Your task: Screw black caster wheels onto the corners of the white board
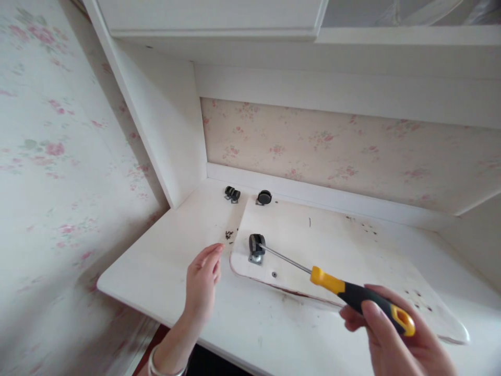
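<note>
Right hand (395, 334) grasping screwdriver (352, 292) at caster (256, 248), left hand (203, 279) released over white desk (164, 271), floral wallpaper (344, 151) behind

Right hand (395, 334) holds screwdriver (352, 293) tip at caster (256, 247) on board (344, 261)

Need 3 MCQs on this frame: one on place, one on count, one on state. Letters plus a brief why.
1. Where does the screwdriver tip sit?
A. at the caster on the board
B. on the wallpaper
C. in the loose screws
2. How many casters show?
A. one
B. three
C. five
3. What is the left hand doing?
A. gripping a caster
B. open, holding nothing
C. holding the screwdriver

A: the shaft ends at the mounted caster.
B: one on the board, two loose behind.
B: fingers spread, empty; the right hand holds the tool.
</note>
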{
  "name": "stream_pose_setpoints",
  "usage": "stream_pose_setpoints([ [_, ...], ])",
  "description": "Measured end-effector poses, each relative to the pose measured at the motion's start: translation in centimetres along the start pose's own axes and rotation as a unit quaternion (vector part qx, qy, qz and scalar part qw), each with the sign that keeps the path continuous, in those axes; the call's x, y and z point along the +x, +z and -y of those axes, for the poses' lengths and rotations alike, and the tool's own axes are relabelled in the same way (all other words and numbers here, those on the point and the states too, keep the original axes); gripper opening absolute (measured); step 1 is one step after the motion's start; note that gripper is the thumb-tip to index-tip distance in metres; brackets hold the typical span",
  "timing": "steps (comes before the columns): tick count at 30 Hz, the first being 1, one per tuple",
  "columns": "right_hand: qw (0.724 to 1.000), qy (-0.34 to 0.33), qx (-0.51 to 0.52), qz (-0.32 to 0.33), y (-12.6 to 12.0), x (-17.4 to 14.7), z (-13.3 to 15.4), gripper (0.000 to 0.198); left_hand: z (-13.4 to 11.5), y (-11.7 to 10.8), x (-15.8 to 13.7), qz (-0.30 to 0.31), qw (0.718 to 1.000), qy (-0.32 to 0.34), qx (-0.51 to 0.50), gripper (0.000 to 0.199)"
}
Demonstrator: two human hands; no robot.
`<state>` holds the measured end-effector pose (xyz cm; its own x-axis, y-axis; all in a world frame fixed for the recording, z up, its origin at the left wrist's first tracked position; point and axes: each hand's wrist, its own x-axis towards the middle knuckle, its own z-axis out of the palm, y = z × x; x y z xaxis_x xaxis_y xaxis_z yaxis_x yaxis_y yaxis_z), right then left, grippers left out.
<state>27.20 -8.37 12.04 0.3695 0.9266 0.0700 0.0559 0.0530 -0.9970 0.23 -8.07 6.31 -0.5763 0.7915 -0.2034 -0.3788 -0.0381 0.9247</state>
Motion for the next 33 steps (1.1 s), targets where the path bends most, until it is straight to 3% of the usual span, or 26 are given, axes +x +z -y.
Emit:
stream_pose_setpoints([
  [5,0.999,-0.037,-0.036,-0.018,1.7,1.4,2.8,0.053,0.4,0.0,2.8,0.079,0.987,-0.031,0.134,0.034],
  [8,0.997,-0.052,-0.065,-0.001,3.2,1.2,4.5,0.049,0.8,0.2,3.2,0.156,0.978,-0.061,0.125,0.043],
  [10,0.994,-0.060,-0.090,0.011,4.2,1.0,5.4,0.046,1.0,0.4,3.2,0.177,0.975,-0.075,0.110,0.049],
  [19,0.965,-0.145,-0.200,0.092,6.5,1.7,6.5,0.037,0.3,1.0,3.4,0.210,0.960,-0.105,0.150,0.066],
  [33,0.924,-0.254,-0.245,0.148,7.6,2.1,7.1,0.030,0.2,1.3,3.4,0.204,0.962,-0.093,0.158,0.061],
])
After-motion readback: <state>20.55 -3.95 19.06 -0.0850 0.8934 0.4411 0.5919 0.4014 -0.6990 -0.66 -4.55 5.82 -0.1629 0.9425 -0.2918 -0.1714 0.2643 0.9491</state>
